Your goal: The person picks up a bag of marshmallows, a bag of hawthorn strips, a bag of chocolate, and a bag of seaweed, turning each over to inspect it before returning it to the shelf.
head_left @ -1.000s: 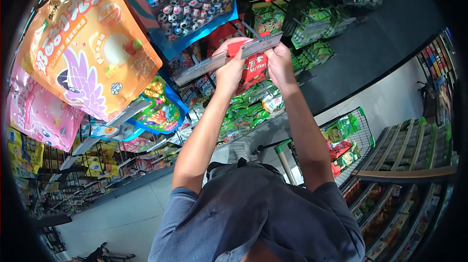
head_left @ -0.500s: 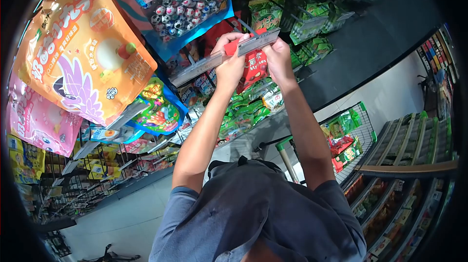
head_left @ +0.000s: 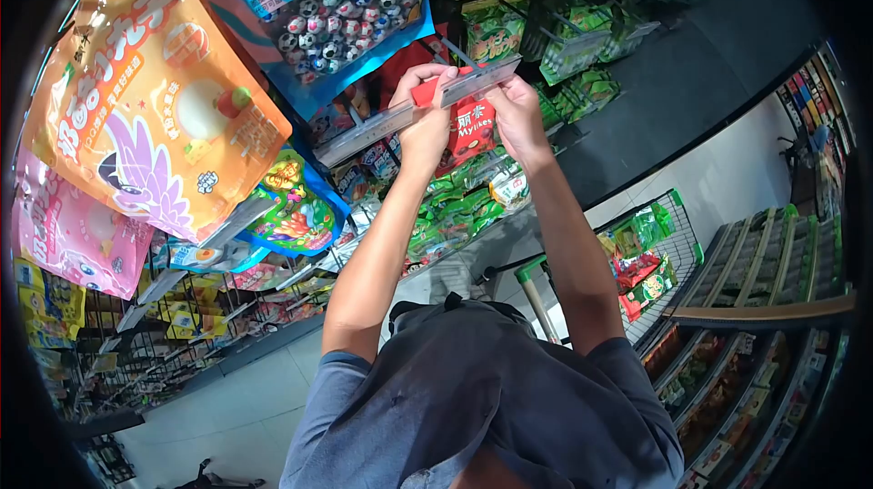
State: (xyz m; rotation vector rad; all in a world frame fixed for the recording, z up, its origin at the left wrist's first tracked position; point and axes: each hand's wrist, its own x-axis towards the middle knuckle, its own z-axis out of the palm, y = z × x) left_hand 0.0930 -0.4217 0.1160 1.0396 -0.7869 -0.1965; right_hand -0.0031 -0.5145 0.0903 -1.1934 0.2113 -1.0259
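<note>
A red Mylikes bag (head_left: 470,130) hangs upright below a clear price-label strip (head_left: 482,80) at the rack. My left hand (head_left: 426,116) is closed on the left side of the bag's top, its thumb by the strip. On the other side my right hand (head_left: 520,116) pinches the bag's upper right edge just under the strip. The strip hides part of the bag's top and some fingertips.
Large orange (head_left: 173,107) and blue (head_left: 336,25) candy bags hang at left. Green bags (head_left: 582,98) hang beyond the hands. A wire cart (head_left: 677,243) with red and green bags stands at right, near more shelves (head_left: 773,262).
The red bag now shows more of its printed front, turned toward the camera. Both hands have shifted very slightly, still at the bag's top.
</note>
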